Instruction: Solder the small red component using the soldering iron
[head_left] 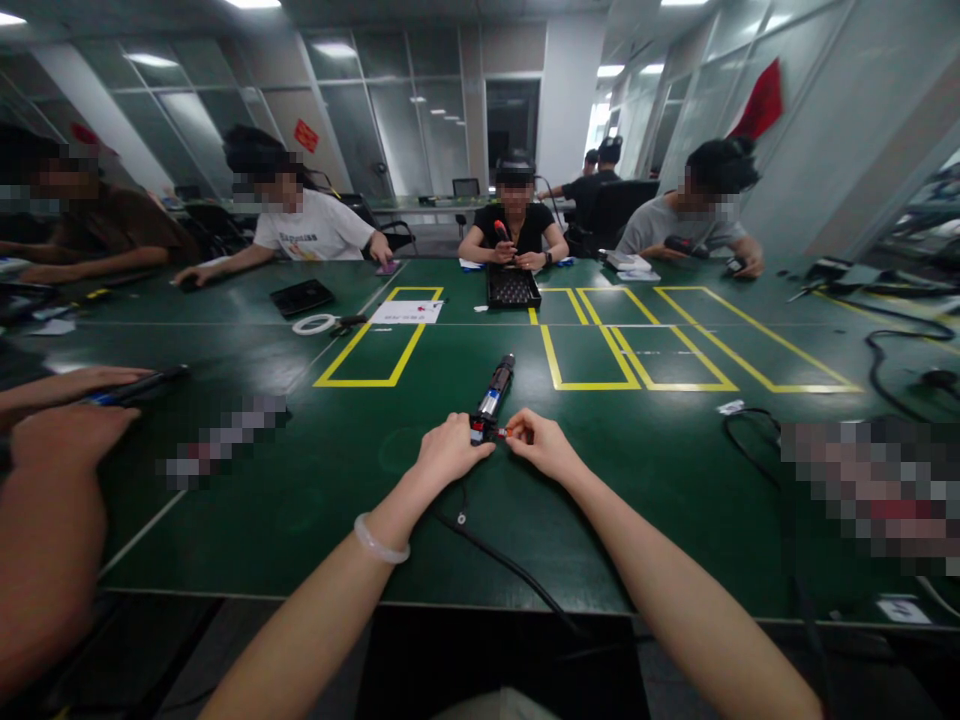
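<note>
A slim black device with silver and blue parts on its body lies on the green table, its tip pointing away from me. My left hand is closed around its near end, where small red and blue parts show. Close beside it, my right hand pinches a small orange-red piece against the device's right side. Whether that piece is joined to the device is too small to tell. A black cable with a small metal ring terminal near it runs toward the table's front edge.
Yellow tape rectangles mark the green table. Across it, a person works behind a black tray; a white sheet lies to the left. A co-worker's hands hold a dark tool at far left. Black cables lie right.
</note>
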